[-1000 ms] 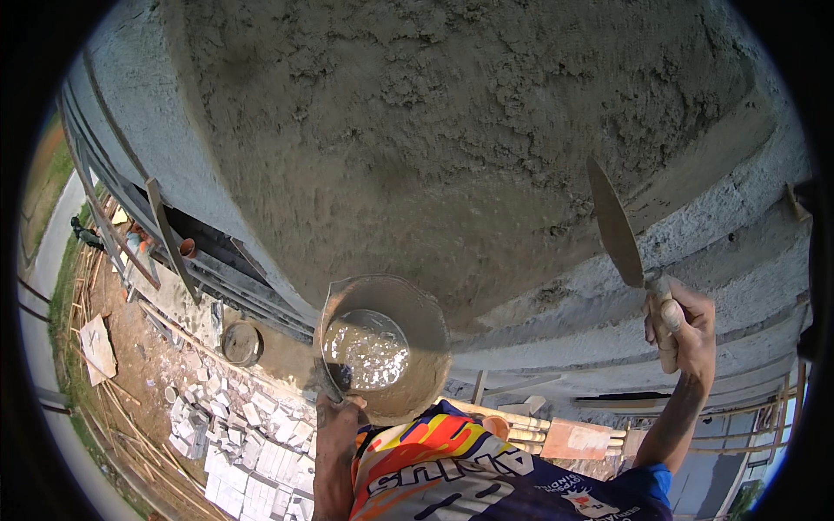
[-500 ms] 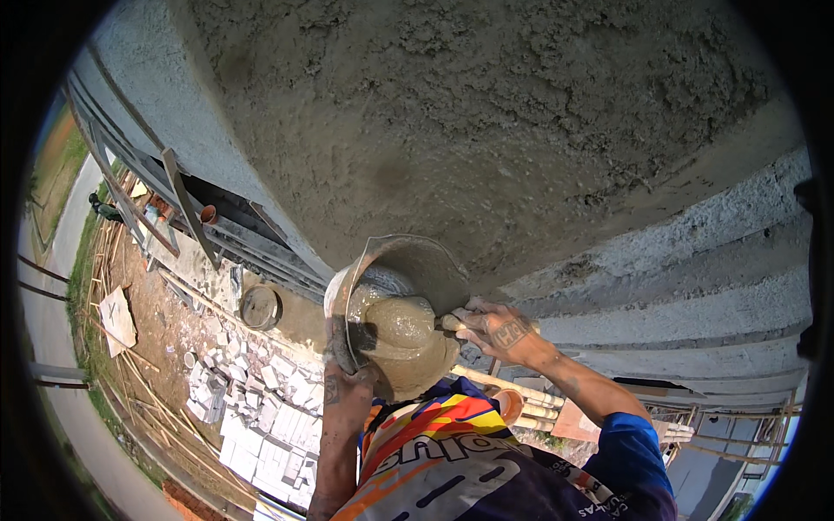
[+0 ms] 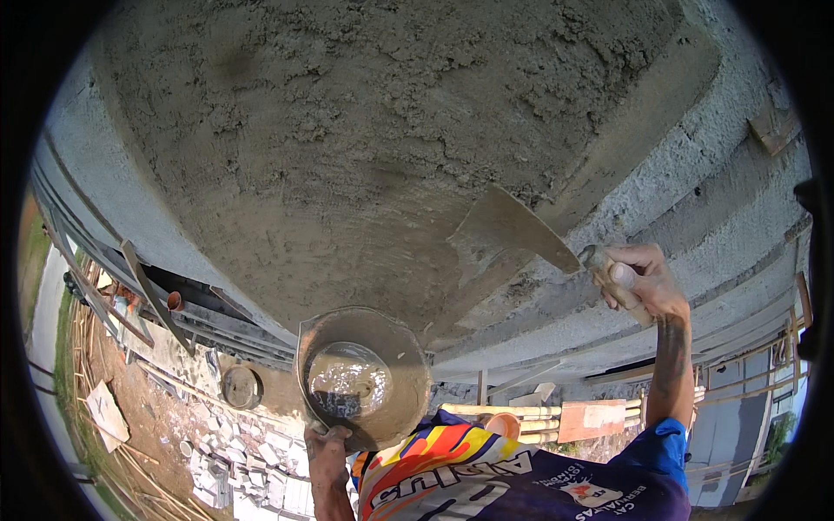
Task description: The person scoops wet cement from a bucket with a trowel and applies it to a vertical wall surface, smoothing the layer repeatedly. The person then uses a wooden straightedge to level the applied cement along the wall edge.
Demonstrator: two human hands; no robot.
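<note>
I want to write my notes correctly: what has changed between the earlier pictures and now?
Since half a second ago, the right hand has lifted the flat grey metal trowel from the round grey-brown bucket, up and rightward, in front of the rough grey mortar surface. Nothing was let go; the left hand still holds the bucket.

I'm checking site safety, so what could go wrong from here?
The left hand holds the bucket at one side, so it might tip and spill its wet mix. The right hand holds the trowel up by the rough mortar coat; splashes might fly. Both hands are bare, so contact could irritate.
</note>
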